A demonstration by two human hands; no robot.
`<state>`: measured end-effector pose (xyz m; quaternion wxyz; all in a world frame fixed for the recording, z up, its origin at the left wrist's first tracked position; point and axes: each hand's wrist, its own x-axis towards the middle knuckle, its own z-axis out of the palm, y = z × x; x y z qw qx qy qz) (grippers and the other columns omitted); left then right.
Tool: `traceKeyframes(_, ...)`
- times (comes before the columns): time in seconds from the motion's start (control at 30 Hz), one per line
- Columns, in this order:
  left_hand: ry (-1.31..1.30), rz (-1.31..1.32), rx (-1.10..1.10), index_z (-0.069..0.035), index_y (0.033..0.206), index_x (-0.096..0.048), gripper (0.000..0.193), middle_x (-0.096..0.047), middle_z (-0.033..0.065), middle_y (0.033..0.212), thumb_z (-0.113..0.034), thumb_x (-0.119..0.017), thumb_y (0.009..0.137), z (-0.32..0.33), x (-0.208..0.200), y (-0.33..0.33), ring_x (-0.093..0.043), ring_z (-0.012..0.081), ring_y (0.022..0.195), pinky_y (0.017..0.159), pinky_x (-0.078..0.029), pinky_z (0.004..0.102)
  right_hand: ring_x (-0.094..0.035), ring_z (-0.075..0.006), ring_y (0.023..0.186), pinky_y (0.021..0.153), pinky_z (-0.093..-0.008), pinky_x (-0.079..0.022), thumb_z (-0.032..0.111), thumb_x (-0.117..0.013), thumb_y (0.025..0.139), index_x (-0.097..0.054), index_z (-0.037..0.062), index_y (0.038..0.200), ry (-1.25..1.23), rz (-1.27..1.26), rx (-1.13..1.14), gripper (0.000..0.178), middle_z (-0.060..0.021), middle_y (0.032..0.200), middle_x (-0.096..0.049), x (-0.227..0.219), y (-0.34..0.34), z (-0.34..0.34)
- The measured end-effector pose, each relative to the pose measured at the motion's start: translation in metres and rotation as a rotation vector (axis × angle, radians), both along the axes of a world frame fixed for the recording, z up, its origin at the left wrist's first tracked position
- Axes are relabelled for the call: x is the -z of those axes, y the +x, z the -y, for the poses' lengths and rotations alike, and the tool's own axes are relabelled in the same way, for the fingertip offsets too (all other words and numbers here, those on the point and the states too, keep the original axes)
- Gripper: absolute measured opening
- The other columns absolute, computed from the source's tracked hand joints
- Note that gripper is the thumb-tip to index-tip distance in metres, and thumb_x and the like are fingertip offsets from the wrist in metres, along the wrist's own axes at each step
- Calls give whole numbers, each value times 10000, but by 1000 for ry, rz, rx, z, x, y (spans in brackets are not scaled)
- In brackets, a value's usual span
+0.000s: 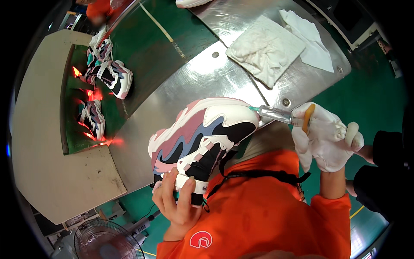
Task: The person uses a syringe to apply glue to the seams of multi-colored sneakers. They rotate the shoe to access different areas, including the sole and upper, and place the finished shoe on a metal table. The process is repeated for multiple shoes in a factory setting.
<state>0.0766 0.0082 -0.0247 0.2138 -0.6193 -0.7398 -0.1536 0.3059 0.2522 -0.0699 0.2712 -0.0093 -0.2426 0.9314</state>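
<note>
A sneaker (194, 134) in white, black, mauve and blue is tilted on its side above the steel table's near edge, its toe to the right. My bare left hand (177, 205) grips it by the collar and tongue strap, fingers closed over the upper. On my right hand (323, 138) is a white glove, with an orange cover on one digit and a pale cover on another fingertip. That hand is closed on a clear syringe (277, 114), partly hidden by the fingers. The syringe's green tip meets the sneaker's toe at the sole edge, or nearly touches it.
A crumpled white cloth (265, 49) lies on a pad at the table's far right, beside a white sheet (317, 47). Several similar sneakers (116, 77) ride a green belt (168, 43) by a red-glowing, beige-covered tunnel (43, 108). A fan (105, 241) stands lower left; people are nearby.
</note>
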Motion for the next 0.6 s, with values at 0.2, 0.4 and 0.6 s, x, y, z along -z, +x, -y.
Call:
traceKeyframes(0.2,-5,20,6,-120,1060,-676,378,-626,183,1191,-56,-734,692,-1,2,0,-561,315,1017,869,-425,397,-549,-460,962,456,-439,-537,381,-717,573,-414,-195,1188,-161,-69,121,895,-33,768,-520,14,8,30)
traceKeyframes(0.4,-9,23,-9,-122,1059,-684,361,-626,169,1194,-68,-729,705,-3,2,-3,-560,316,1020,879,-417,396,-630,-368,811,501,-402,-553,417,-739,566,-426,-165,1243,-50,112,165,946,-174,858,-574,-16,-1,39)
traceKeyframes(0.6,-105,94,-7,-115,1091,-677,427,-622,140,1186,-64,-753,674,-20,-24,-13,-558,301,992,856,-423,369,-642,-293,624,561,-356,-552,413,-752,569,-415,-166,1277,48,352,234,974,-228,895,-595,-32,-14,54)
